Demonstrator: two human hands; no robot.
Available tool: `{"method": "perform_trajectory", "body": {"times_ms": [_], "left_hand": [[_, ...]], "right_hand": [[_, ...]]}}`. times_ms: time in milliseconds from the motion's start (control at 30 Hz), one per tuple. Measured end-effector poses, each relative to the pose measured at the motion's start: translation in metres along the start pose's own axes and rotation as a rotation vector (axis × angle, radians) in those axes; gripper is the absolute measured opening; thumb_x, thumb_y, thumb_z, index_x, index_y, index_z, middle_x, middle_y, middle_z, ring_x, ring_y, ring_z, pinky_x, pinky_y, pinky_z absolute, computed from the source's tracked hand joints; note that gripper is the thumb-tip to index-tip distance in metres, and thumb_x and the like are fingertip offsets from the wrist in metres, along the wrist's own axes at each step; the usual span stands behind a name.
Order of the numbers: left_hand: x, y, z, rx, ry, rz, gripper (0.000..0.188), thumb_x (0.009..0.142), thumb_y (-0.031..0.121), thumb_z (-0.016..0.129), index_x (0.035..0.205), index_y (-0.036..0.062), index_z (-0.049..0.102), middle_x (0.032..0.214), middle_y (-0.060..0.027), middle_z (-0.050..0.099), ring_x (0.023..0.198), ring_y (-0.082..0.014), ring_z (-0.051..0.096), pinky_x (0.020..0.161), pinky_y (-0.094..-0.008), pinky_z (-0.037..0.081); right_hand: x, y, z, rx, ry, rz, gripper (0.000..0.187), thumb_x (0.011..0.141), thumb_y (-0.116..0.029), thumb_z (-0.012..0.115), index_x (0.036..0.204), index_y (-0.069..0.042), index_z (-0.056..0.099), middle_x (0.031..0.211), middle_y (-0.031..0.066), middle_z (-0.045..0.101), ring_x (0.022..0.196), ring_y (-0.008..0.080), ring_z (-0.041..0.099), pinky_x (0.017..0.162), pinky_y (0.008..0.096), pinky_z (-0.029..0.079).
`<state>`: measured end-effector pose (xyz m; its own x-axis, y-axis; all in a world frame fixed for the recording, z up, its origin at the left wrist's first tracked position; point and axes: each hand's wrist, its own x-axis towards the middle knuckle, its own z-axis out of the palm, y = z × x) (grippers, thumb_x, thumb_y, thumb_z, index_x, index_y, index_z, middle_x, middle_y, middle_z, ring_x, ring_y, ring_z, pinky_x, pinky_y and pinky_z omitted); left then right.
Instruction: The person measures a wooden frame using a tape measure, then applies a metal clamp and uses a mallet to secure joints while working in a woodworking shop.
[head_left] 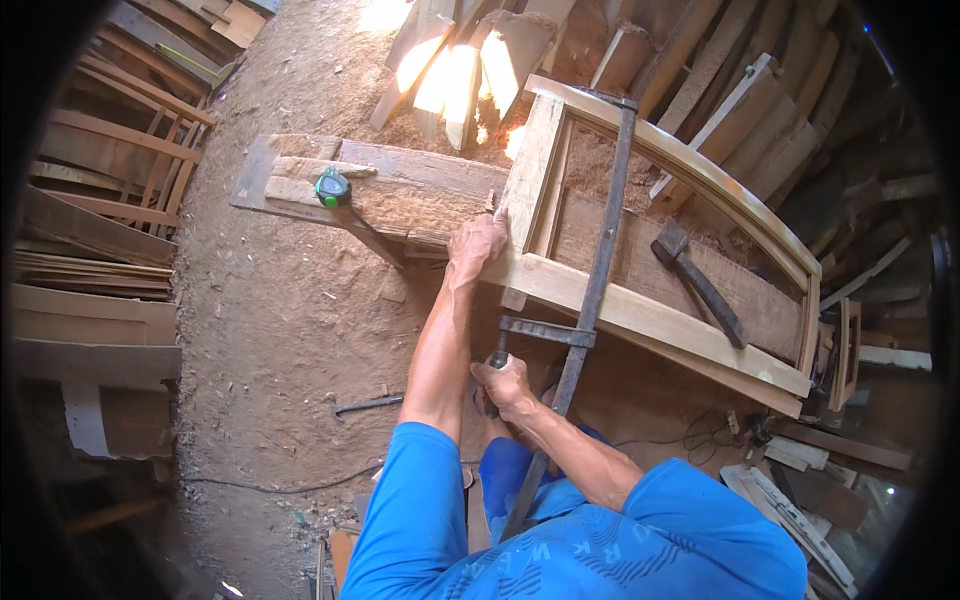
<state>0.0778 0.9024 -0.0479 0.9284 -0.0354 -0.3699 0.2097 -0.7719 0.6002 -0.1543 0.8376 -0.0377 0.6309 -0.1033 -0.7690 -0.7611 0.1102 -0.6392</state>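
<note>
While the right hand [507, 385] is gripping the bar clamp [604, 230], overtightening could soon be racking the arched frame [680, 325], the left hand's [477, 245] grip unclear.

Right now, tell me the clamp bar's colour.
The clamp bar across the wooden frame is dark grey, best seen in the head view.

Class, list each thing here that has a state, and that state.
Wooden frame: lying on the bench
Clamp: set across the frame
Right hand: closed on the clamp's handle
Left hand: on the frame's corner
Hammer: lying, unheld
Tape measure: on the bench, unheld
Cable: loose on the ground
</note>
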Motion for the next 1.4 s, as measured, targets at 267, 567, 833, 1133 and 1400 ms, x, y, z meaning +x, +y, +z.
{"method": "perform_trajectory", "body": {"times_ms": [267,567,833,1133,1400], "left_hand": [[-0.005,0.005,0.006,-0.023,-0.04,-0.041,0.064,0.098,0.057,0.034,0.113,0.0046,0.067,0.117,-0.0299,0.063,0.115,-0.0488,0.057,0.098,-0.0553,0.043],[-0.037,-0.016,0.015,-0.405,-0.146,-0.06,0.047,0.102,0.046,0.043,0.127,0.0094,0.059,0.094,-0.0089,0.067,0.081,-0.0187,0.062,0.069,-0.0294,0.052],[-0.03,-0.038,0.019,-0.639,-0.024,-0.285,0.068,0.102,0.056,0.027,0.127,0.0014,0.058,0.105,-0.0131,0.064,0.086,-0.0205,0.06,0.065,-0.0361,0.052],[-0.027,-0.047,0.022,-0.524,0.006,0.089,0.06,0.104,0.04,0.027,0.109,-0.0077,0.062,0.095,-0.0294,0.066,0.09,-0.0389,0.064,0.087,-0.0447,0.047],[-0.026,-0.041,0.015,-0.465,-0.028,0.199,0.057,0.104,0.045,0.033,0.114,-0.0036,0.063,0.104,-0.0216,0.069,0.101,-0.0283,0.063,0.088,-0.0408,0.046]], "right_hand": [[0.0,0.003,-0.016,0.185,-0.189,-0.051,0.021,0.083,-0.013,0.072,0.071,-0.008,0.055,0.061,0.0062,0.057,0.048,0.0145,0.053,0.044,0.0323,0.043],[-0.07,-0.07,-0.111,-0.668,0.022,-0.771,0.048,0.084,-0.018,0.065,0.125,0.001,0.052,0.118,0.0248,0.056,0.112,0.04,0.055,0.099,0.0455,0.044],[-0.035,-0.015,-0.127,-0.591,0.277,-0.545,0.08,0.087,-0.032,0.066,0.14,0.015,0.028,0.136,0.0369,0.04,0.125,0.0491,0.042,0.108,0.0527,0.031],[-0.016,0.005,-0.097,-0.408,0.42,-0.638,0.071,0.092,-0.019,0.058,0.141,0.016,0.021,0.132,0.0373,0.045,0.123,0.0468,0.048,0.107,0.0465,0.035],[-0.017,-0.001,-0.1,-0.509,0.498,-0.686,0.072,0.092,-0.021,0.058,0.144,0.012,0.022,0.123,0.0342,0.053,0.113,0.0436,0.057,0.099,0.0456,0.043]]}}
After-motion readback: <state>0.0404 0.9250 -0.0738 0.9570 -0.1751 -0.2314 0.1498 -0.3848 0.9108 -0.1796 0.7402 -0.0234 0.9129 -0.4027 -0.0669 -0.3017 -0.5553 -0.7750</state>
